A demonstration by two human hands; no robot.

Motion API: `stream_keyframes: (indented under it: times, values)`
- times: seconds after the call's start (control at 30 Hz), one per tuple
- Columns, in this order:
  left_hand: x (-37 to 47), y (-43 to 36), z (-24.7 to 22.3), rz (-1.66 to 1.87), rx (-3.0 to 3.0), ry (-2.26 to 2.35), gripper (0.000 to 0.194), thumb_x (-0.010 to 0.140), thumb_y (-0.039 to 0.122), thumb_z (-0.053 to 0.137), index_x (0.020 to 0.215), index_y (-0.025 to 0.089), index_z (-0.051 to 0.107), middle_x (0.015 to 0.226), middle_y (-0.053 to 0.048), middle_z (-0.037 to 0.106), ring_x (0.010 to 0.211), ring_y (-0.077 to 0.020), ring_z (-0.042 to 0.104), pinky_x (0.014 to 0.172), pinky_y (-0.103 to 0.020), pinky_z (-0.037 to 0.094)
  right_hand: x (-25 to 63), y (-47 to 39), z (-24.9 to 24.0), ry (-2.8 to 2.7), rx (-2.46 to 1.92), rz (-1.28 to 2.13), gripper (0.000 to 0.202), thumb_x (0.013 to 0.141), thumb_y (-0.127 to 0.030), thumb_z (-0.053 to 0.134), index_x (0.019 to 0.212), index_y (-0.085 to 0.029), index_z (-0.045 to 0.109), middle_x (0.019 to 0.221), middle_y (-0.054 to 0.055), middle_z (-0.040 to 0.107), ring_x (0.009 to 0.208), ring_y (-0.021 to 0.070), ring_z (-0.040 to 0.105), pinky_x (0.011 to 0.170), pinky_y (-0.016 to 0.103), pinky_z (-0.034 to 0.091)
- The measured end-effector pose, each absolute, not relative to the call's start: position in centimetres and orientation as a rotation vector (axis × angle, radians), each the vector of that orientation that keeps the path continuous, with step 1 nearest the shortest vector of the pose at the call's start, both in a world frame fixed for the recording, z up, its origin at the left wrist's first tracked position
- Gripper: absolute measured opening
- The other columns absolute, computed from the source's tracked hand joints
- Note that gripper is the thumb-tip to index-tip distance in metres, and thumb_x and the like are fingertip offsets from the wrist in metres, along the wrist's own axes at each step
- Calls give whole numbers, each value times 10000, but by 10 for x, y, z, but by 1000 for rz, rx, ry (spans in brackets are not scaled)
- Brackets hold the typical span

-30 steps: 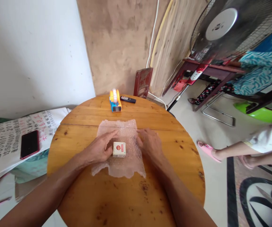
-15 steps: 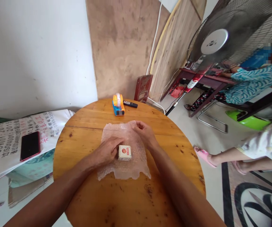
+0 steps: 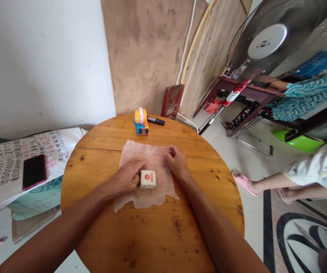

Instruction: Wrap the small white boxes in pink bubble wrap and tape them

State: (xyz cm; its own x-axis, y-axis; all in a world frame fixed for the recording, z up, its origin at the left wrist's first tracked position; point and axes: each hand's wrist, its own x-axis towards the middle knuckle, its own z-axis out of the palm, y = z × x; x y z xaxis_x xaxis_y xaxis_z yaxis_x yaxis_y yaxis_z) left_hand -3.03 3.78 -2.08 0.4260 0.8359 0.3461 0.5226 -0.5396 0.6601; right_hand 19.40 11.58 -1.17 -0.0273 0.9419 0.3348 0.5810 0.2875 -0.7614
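A sheet of clear bubble wrap (image 3: 154, 200) lies on the round wooden table (image 3: 152, 235). On it rests a small cream-coloured box (image 3: 147, 179) with a red mark on its top. My left hand (image 3: 127, 175) lies over the left part of the wrap, fingers stretched out behind the box; its thumb is close against the box's left side, and I cannot tell whether they touch. At the sheet's far right corner, my right hand (image 3: 177, 161) pinches the bubble wrap between thumb and fingers.
Towards the table's far edge stand an orange and blue tape dispenser (image 3: 141, 121) and a black, remote-like object (image 3: 155, 121). A phone (image 3: 34, 171) lies on white printed sacks (image 3: 7, 163) at left. On the right are a standing fan (image 3: 267, 41) and seated people.
My right hand has shifted slightly right and towards me with the wrap's corner. The sheet's far edge has changed shape. The box and left hand stay nearly in place; the view has shifted slightly.
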Motion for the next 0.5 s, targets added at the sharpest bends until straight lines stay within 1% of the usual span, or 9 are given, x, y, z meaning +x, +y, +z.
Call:
stream_keyframes:
  times: [0.1,0.17,0.23,0.27,0.3,0.33,0.4,0.47,0.5]
  values:
    - [-32,37,-23,920,2160,1134,731,680,20,458,1399,148,463,1286,-136,619,1178,-261,590,1048,-464,464,197,110,-9,-1703,-1446,495,363,722,-229,568,1070,-153,640,972,104,700,832,234,639,821,403,516]
    - [-33,36,-23,906,2126,1098,797,663,18,451,1448,144,395,1331,-147,593,1219,-262,571,1069,-469,445,196,97,3,-1739,-1432,422,381,737,-231,597,1110,-162,636,1091,123,675,926,247,625,891,423,492]
    - [-34,35,-22,872,2113,1065,841,655,17,441,1480,148,339,1352,-147,583,1259,-265,546,1087,-480,425,193,80,19,-1874,-1336,364,330,797,-232,579,1116,-184,645,1079,107,676,926,236,626,879,407,494]
    - [-35,35,-21,856,2113,1049,856,655,19,437,1492,153,316,1353,-144,585,1269,-267,538,1093,-487,417,192,72,26,-1950,-1263,410,301,828,-237,566,1115,-203,648,1026,83,689,879,218,635,837,383,507]
    - [-36,35,-21,843,2117,1038,868,655,21,435,1501,159,299,1356,-139,583,1274,-269,533,1097,-494,410,190,64,32,-2067,-1153,526,296,847,-252,573,1133,-224,643,1026,64,695,883,207,643,812,356,517]
    - [-36,35,-21,834,2123,1035,876,654,24,436,1506,167,289,1369,-135,574,1277,-273,528,1102,-500,403,187,58,37,-2205,-1019,645,332,847,-284,607,1176,-242,624,1104,58,687,954,209,644,831,347,518]
    - [-38,36,-21,829,2141,1049,877,653,31,441,1506,174,293,1413,-134,532,1297,-283,504,1115,-508,382,182,48,39,-2430,-842,774,504,799,-319,692,1282,-257,562,1248,67,643,1099,238,613,906,371,506]
    - [-39,36,-21,818,2148,1074,869,655,42,452,1502,161,302,1458,-144,481,1330,-297,464,1126,-509,363,179,44,37,-2555,-849,745,637,757,-275,722,1356,-254,505,1316,86,612,1166,268,586,964,417,480]
    - [-39,36,-20,812,2145,1082,869,657,50,459,1505,153,296,1467,-149,467,1339,-304,451,1126,-510,361,178,43,36,-2579,-893,710,655,750,-236,712,1369,-251,496,1313,90,619,1163,273,591,971,428,475]
